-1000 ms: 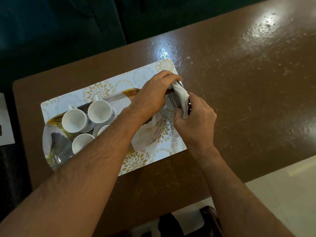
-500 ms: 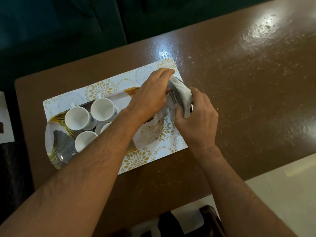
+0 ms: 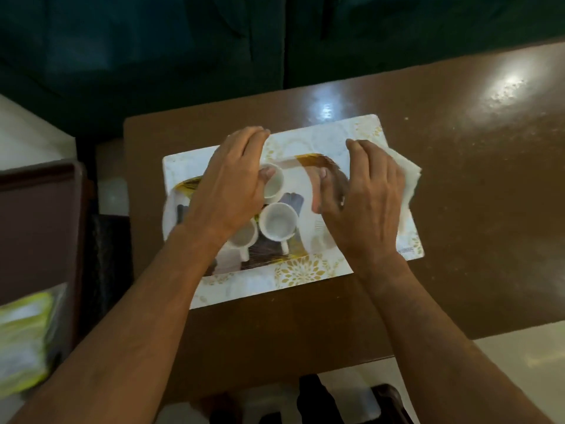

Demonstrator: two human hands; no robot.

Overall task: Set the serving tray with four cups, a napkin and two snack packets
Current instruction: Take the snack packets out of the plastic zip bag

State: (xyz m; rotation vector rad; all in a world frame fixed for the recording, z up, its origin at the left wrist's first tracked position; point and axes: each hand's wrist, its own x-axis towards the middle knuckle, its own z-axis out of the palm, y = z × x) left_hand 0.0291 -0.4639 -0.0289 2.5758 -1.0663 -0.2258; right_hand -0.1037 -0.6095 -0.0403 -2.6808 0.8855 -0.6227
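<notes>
Three white cups show: one (image 3: pixel 273 182) at the left fingers (image 3: pixel 265 172), two more, (image 3: pixel 278 221) and (image 3: pixel 243 235), below them. One napkin (image 3: pixel 408 175) lies under the right fingers (image 3: pixel 360 148). One tray (image 3: pixel 318 159), one placemat (image 3: pixel 305 272).

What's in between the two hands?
In the head view, between the left hand and the right hand you see the tray with two white cups standing on it.

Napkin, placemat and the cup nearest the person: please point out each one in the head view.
napkin (image 3: pixel 408 175): head view, white corner showing past the right hand.
placemat (image 3: pixel 302 272): head view, gold-flowered near edge.
cup (image 3: pixel 277 224): head view, inside of the bowl.
</notes>
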